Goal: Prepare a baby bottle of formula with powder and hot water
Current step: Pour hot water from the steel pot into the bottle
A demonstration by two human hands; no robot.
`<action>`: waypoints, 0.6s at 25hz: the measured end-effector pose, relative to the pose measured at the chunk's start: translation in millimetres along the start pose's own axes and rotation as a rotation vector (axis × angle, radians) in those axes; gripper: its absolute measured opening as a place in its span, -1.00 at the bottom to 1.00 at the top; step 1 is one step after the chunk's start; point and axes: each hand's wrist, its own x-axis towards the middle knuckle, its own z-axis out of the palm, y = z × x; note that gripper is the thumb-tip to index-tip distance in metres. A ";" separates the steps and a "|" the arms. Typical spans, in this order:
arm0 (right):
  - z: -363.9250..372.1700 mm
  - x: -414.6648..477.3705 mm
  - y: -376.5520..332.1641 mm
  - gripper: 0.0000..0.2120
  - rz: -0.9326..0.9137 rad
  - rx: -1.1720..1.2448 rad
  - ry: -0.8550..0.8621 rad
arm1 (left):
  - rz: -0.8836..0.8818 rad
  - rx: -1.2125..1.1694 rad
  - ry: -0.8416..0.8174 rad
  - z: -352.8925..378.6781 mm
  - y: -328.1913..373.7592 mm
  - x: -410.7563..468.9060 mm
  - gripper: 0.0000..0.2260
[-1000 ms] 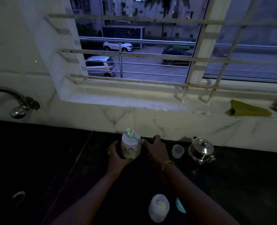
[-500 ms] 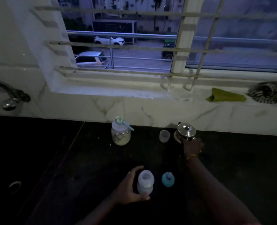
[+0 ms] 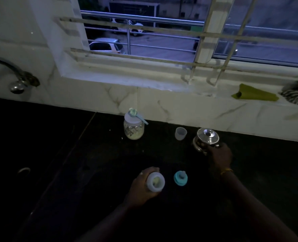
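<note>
A dark counter (image 3: 75, 172) runs under a barred window (image 3: 162, 41), with a tap (image 3: 17, 84) at the far left. By the back wall stands a powder jar (image 3: 134, 128) with its lid on and a scoop (image 3: 136, 115) lying across the top; well to its right is a steel pot (image 3: 206, 139) with a lid, and a small clear cup (image 3: 180, 133) sits between them.

The right hand (image 3: 220, 156) is closed on the near side of the pot, apparently at its handle, though the dim light hides the exact grip. The left hand (image 3: 143, 187) is wrapped around the open baby bottle (image 3: 155, 182), which stands on the counter near the front edge with pale powder visible inside. Its teal cap (image 3: 180, 178) lies just beside it, apart.

The step in hand looks like bringing hot water to the bottle. To do it well, keep the bottle upright and firmly braced, hold the pot lid from sliding, and pour slowly into the narrow mouth with the fingers below the rim.
</note>
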 end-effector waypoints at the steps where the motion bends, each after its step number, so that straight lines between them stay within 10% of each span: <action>1: -13.2 -12.5 -2.5 -0.78 -0.018 -0.060 -0.069 | 0.009 -0.008 0.020 -1.8 0.8 -1.3 -0.45; 15: -111.3 -134.8 -93.4 -0.61 -0.399 -0.612 -0.537 | 0.017 0.007 -0.043 2.2 50.4 -14.2 -0.45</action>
